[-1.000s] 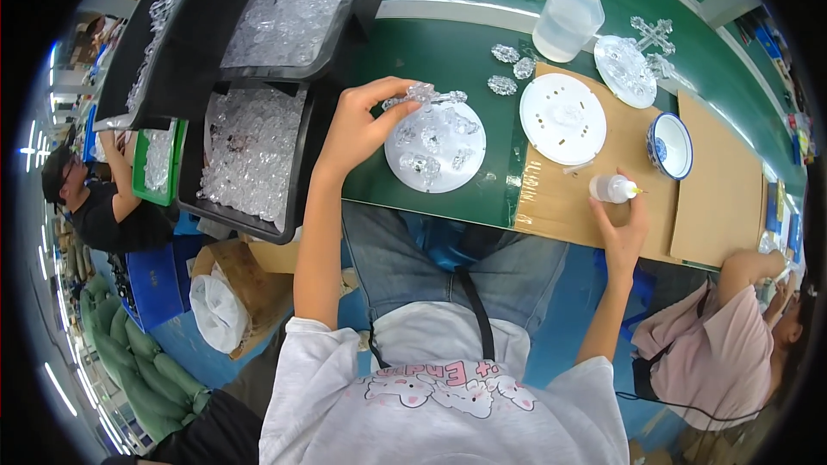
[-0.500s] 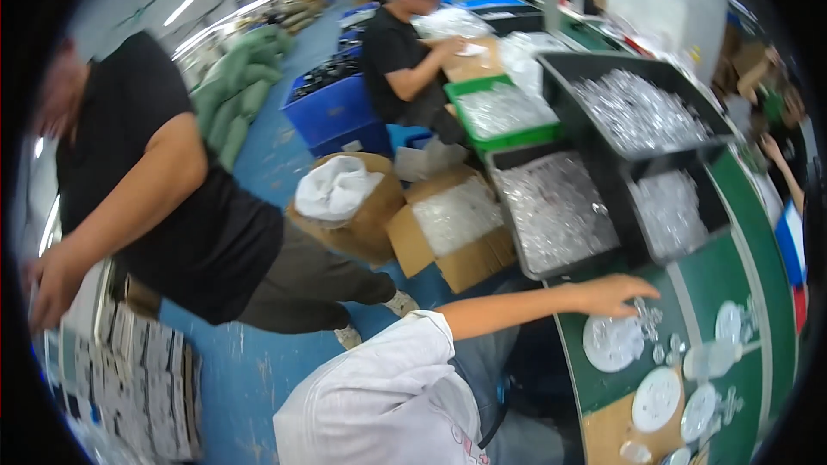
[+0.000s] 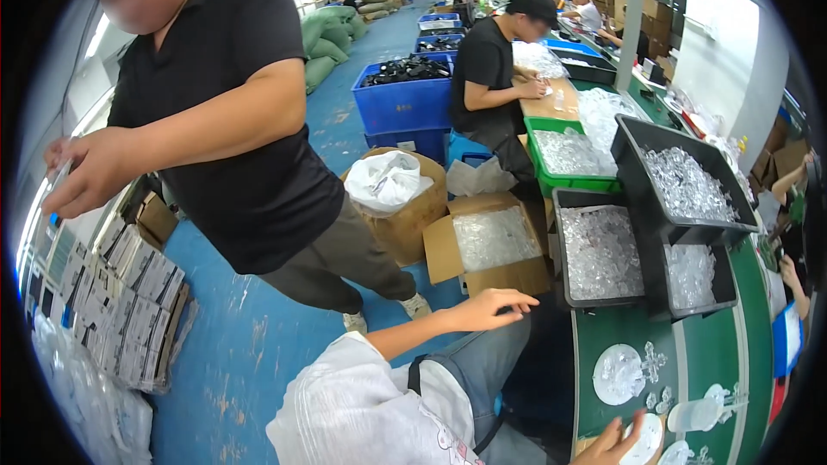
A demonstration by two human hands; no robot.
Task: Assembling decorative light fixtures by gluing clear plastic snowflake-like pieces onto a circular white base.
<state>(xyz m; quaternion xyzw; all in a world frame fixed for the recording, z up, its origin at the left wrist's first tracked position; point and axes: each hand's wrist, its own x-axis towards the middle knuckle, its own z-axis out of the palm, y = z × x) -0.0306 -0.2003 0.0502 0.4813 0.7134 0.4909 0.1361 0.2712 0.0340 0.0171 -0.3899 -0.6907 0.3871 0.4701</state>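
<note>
My left hand [image 3: 493, 310] hovers over my lap, left of the green table [image 3: 594, 336]. Its fingers are stretched out and nothing shows in them. At the lower edge, my right hand [image 3: 610, 446] has its fingers apart beside a white disc [image 3: 646, 441]. One finger overlaps the disc's edge; whether it touches cannot be made out. Farther up the table lies a round clear plastic piece [image 3: 617, 375] with a branched clear part [image 3: 654, 363] at its side. A few small clear bits [image 3: 661, 399] and a translucent bottle-shaped piece [image 3: 694, 416] lie nearby.
Black bins [image 3: 600, 297] of clear parts and a green crate [image 3: 586, 182] stand ahead. Left of them are an open carton [image 3: 495, 245] and a white bag [image 3: 388, 181]. One person [image 3: 215, 120] stands close on my left; another [image 3: 491, 77] sits working farther ahead.
My left hand has drawn back leftward from the clear pieces on the table. My right hand has come into view beside the white disc. The whole view has turned and shifted.
</note>
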